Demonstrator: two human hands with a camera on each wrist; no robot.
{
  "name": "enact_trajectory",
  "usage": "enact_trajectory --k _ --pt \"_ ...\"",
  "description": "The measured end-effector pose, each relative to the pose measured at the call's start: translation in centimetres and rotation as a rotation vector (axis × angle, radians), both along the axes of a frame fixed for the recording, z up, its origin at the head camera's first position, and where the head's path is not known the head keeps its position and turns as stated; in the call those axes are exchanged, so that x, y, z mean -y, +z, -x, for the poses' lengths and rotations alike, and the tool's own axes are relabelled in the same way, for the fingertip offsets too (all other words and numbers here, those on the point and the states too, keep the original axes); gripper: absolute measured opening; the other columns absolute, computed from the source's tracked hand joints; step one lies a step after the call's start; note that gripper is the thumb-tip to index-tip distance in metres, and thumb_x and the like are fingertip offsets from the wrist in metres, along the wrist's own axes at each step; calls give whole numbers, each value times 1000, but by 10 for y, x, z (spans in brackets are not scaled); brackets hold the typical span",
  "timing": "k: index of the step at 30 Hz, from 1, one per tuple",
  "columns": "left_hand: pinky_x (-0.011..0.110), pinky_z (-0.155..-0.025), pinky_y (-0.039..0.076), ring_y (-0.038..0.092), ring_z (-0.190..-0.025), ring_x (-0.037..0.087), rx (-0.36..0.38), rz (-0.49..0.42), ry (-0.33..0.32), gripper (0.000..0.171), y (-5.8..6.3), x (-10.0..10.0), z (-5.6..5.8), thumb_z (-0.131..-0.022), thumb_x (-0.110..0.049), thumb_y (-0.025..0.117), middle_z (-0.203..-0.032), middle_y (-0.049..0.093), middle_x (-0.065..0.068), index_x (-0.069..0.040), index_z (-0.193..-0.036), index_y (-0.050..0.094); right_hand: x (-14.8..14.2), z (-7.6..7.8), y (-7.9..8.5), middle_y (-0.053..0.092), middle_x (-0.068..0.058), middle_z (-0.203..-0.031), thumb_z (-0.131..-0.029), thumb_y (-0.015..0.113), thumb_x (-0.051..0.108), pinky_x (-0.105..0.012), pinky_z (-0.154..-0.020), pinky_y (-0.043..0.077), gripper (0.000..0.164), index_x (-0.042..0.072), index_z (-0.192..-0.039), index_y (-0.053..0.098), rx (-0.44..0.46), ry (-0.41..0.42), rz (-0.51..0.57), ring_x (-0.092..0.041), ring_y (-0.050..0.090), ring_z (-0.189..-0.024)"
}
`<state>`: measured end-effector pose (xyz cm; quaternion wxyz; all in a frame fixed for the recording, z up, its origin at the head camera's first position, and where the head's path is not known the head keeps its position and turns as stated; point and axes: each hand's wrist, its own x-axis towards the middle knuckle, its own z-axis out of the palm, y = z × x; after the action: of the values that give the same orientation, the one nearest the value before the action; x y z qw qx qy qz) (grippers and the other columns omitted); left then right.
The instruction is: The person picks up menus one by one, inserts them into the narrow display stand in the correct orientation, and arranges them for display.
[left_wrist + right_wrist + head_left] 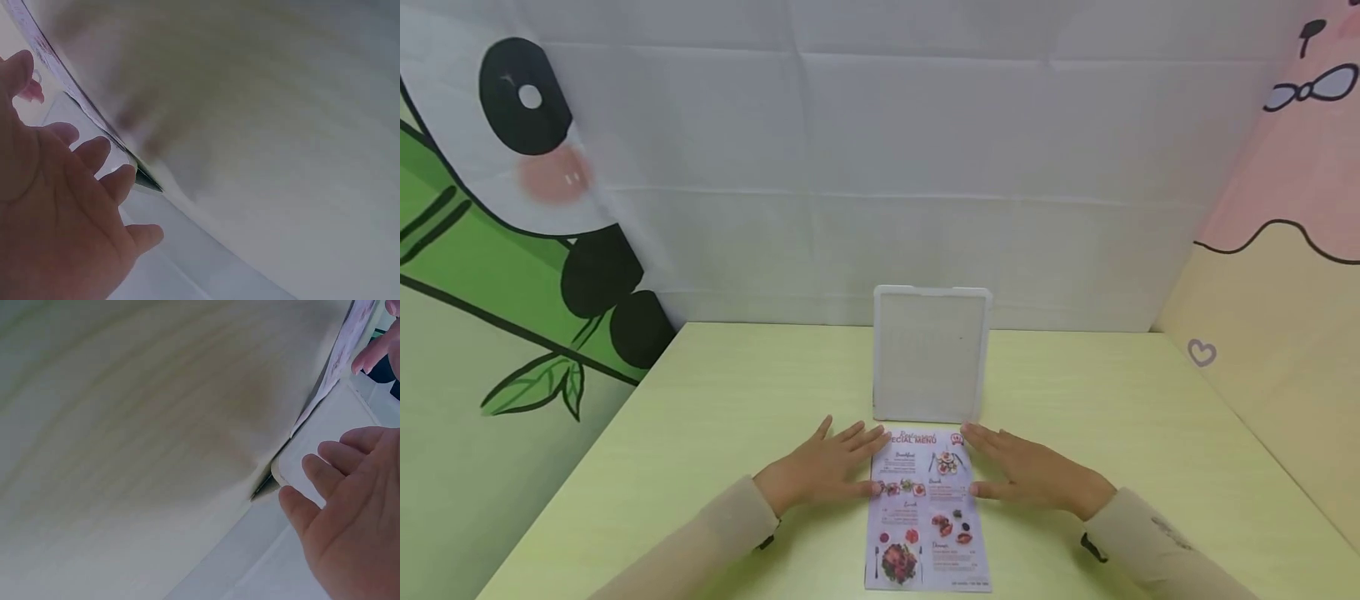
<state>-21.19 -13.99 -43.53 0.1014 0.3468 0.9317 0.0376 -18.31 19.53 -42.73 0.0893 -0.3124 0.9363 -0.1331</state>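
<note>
A printed restaurant menu sheet (925, 508) lies flat on the pale yellow table, its top edge toward the back. My left hand (831, 467) is at the sheet's left edge, fingers spread, with the thumb and fingertips reaching its border. On the opposite side my right hand (1037, 471) has its fingers extended toward the right edge. Just behind the sheet stands a white-framed panel (931, 358), upright and leaning slightly back. The left wrist view shows the left palm (56, 206) with fingers apart; in the right wrist view the right hand (356, 494) also has extended fingers.
The yellow table (760, 375) runs back to a white cloth wall (925, 167). Side walls carry cartoon prints: a green and black one (512, 275) on the left, a pink and cream one (1285, 200) on the right.
</note>
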Motion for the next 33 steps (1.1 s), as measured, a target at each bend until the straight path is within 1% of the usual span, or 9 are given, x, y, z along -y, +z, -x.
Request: enact_trajectory --k 3,7,12,18,23,27,33 --pt "62 -118 4 17 -148 25 30 -4 -5 77 2 1 -3 -93 -67 37 -160 18 -6 -24 -154 19 8 -3 -1 18 -8 -160 -92 43 64 -48 -117 27 86 11 -154 16 2 16 -27 -31 25 -145" --pt "60 -118 6 18 -148 25 49 2 -13 78 3 3 -7 -92 -66 41 -160 19 -6 -23 -154 19 17 -9 -6 20 -13 -159 -93 44 61 -50 -116 27 85 5 -153 19 0 27 -40 -32 24 -146" --pt "59 -119 9 20 -148 25 66 9 -20 78 5 5 -12 -92 -62 46 -159 21 -4 -22 -154 20 25 -16 -10 20 -12 -159 -94 42 61 -49 -116 28 84 6 -153 19 0 9 -71 -32 23 -146" --pt "58 -119 11 21 -148 24 76 9 -36 78 7 9 -17 -93 -58 48 -160 21 -2 -18 -154 22 33 -25 -11 21 -11 -159 -95 45 57 -48 -116 28 81 4 -152 23 -16 5 -102 -32 23 -146" --pt "56 -120 13 21 -148 23 79 17 -35 78 5 7 -16 -93 -58 48 -160 22 -1 -16 -154 22 35 -27 -8 22 -11 -159 -95 48 53 -49 -117 28 78 3 -151 25 -10 6 -112 -33 22 -146" --pt "52 -120 15 21 -148 22 82 10 -35 79 3 5 -14 -93 -58 49 -160 22 -1 -15 -153 22 34 -27 -6 23 -10 -159 -95 50 52 -48 -116 29 78 3 -151 26 -12 2 -113 -31 23 -146" --pt "46 -120 20 21 -148 21 135 -32 -20 80 3 4 -12 -92 -52 55 -159 22 1 -11 -153 24 34 -26 -7 21 -11 -159 -94 52 51 -47 -116 29 79 4 -151 25 -5 7 -81 -30 24 -146"
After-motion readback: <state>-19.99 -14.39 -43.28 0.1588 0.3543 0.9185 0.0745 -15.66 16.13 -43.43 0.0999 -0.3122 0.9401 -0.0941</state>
